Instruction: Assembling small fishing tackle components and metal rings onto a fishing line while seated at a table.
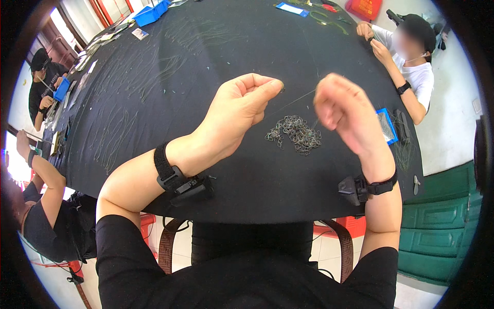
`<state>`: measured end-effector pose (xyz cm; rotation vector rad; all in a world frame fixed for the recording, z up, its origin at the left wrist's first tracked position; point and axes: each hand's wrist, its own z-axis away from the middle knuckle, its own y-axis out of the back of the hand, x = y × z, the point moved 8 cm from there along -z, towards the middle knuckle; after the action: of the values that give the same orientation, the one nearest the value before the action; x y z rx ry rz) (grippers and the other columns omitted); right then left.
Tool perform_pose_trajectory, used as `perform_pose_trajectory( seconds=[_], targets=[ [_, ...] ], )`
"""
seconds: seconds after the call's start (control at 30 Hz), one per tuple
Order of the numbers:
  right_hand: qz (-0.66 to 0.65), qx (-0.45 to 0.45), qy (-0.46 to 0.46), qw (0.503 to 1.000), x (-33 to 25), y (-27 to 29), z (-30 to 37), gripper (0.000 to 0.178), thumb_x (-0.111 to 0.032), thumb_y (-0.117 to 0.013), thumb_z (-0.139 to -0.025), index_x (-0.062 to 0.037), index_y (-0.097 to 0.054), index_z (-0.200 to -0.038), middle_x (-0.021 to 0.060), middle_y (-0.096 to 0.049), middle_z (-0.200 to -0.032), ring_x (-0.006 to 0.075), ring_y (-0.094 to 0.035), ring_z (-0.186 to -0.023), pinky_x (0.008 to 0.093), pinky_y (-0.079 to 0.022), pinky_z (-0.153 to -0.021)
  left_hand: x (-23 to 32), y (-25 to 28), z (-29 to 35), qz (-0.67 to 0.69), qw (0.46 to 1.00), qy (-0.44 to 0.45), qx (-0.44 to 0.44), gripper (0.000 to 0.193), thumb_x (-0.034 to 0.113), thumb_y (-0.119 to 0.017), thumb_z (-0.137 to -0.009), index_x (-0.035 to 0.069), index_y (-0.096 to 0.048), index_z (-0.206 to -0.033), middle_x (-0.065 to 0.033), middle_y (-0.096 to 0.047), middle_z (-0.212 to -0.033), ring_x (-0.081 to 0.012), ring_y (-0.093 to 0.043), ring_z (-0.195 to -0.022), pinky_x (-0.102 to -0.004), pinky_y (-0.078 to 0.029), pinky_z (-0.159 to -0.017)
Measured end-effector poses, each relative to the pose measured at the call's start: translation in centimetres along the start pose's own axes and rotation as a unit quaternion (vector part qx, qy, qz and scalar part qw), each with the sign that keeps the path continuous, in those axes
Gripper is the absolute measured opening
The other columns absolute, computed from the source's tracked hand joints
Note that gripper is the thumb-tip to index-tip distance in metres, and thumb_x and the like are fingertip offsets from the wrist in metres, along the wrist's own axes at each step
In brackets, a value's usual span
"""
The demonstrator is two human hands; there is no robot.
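Observation:
Over the middle of the black cloth, my left hand [239, 105] is closed, thumb and forefinger pinched at a tiny dark thing too small to name. A thin thread-like line [294, 102] stretches between that hand and my right one. Motion blurs my right hand [345, 105]; its fingers look bent, but whether they grip the line is unclear. Just below and between both hands lies a heap of small dark bent-wire pieces [298, 135] resembling fish hooks. Black straps with small devices circle both wrists.
Bundles of thin dark lines [139, 72] spread over the table's left half. A blue-rimmed tray [387, 126] sits beside my right wrist, a blue bin [151, 13] at the far left. One person [411, 67] works across to the right; others [46, 77] sit along the left edge.

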<state>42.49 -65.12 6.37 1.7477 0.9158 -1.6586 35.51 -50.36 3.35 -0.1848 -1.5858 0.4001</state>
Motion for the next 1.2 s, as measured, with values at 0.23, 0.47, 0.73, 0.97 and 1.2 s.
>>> perform_pose_trajectory(
  seconds=[0.23,0.47,0.73,0.97,1.2],
  targets=[
    [-0.319,0.061,0.081,0.942,-0.5,7.1,-0.4,0.018,-0.022,-0.054,-0.096,-0.0075,-0.061,-0.104,0.0104,-0.066,-0.114,0.0235,-0.062,-0.108,0.0288,-0.051,-0.071,-0.7,0.3,-0.4,-0.044,0.998,0.037,0.002,0.016,0.021,-0.064,-0.094,0.006,-0.059,-0.096,0.0092,-0.041,-0.066,-0.0019,-0.031,-0.054,-0.0196,-0.025,-0.048],
    [-0.403,0.021,0.135,0.905,-0.9,9.1,-0.4,0.019,-0.020,-0.052,-0.097,-0.0056,-0.062,-0.104,0.0097,-0.066,-0.112,0.0192,-0.064,-0.099,0.0287,-0.051,-0.071,-1.5,0.7,-0.5,-0.056,0.997,0.051,-0.006,0.015,0.020,-0.064,-0.094,0.006,-0.060,-0.097,0.0094,-0.042,-0.066,-0.0015,-0.030,-0.054,-0.0196,-0.025,-0.048],
    [0.004,0.026,0.051,0.998,-0.7,2.4,-0.1,0.023,-0.019,-0.059,-0.094,0.0003,-0.062,-0.107,0.0065,-0.065,-0.091,0.0127,-0.064,-0.080,0.0273,-0.054,-0.073,-2.2,0.1,-0.3,-0.111,0.991,0.078,-0.020,0.015,0.022,-0.064,-0.093,0.007,-0.063,-0.096,0.0103,-0.047,-0.069,0.0001,-0.033,-0.055,-0.0176,-0.025,-0.049],
    [0.134,-0.045,0.015,0.990,0.3,-0.9,0.2,0.024,-0.013,-0.053,-0.096,0.0012,-0.055,-0.115,0.0067,-0.064,-0.086,0.0115,-0.062,-0.077,0.0254,-0.052,-0.073,-1.7,-0.7,-0.1,-0.207,0.975,0.039,-0.070,0.016,0.024,-0.065,-0.092,0.008,-0.066,-0.096,0.0105,-0.055,-0.073,0.0026,-0.039,-0.058,-0.0150,-0.027,-0.049],
    [0.180,-0.028,0.032,0.983,0.3,-0.6,0.1,0.025,-0.011,-0.055,-0.095,0.0004,-0.053,-0.116,0.0063,-0.065,-0.082,0.0110,-0.062,-0.073,0.0243,-0.052,-0.069,-1.7,-0.6,-0.1,-0.213,0.974,0.040,-0.068,0.017,0.024,-0.065,-0.092,0.008,-0.066,-0.097,0.0107,-0.055,-0.072,0.0031,-0.040,-0.058,-0.0145,-0.028,-0.049]
  ],
)
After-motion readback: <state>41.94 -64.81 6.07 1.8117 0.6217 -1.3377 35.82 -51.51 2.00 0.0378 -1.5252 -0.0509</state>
